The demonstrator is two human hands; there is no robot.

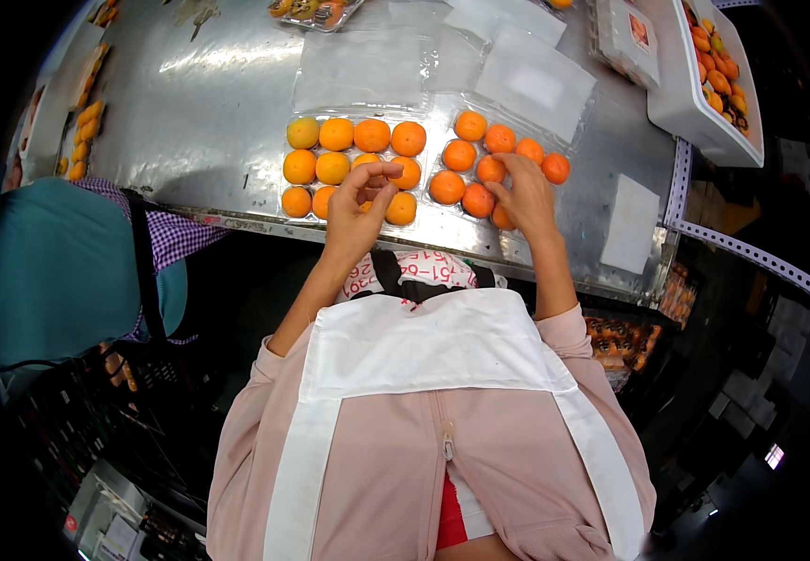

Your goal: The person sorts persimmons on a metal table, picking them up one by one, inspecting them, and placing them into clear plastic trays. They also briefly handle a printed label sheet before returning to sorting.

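Note:
My left hand (357,214) hovers over the front of a clear plastic clamshell tray (422,200). Its fingers are curled, thumb apart from them, and nothing shows between them. Rows of orange persimmons (373,135) fill the cells of this tray; my hand hides a few. To the right, a second clear tray (440,205) sits slightly turned and also carries persimmons. My right hand (530,196) reaches over it, thumb and forefinger on either side of one persimmon (490,170). Another persimmon (556,168) lies at that tray's right side, just beyond my hand.
A white foam box (692,112) of persimmons stands at the right, beside stacked clear packs (626,42). White sheets (535,84) lie behind the trays; another sheet (629,223) is at right. A co-worker in teal (61,266) stands left. The metal table's front edge (265,228) is near me.

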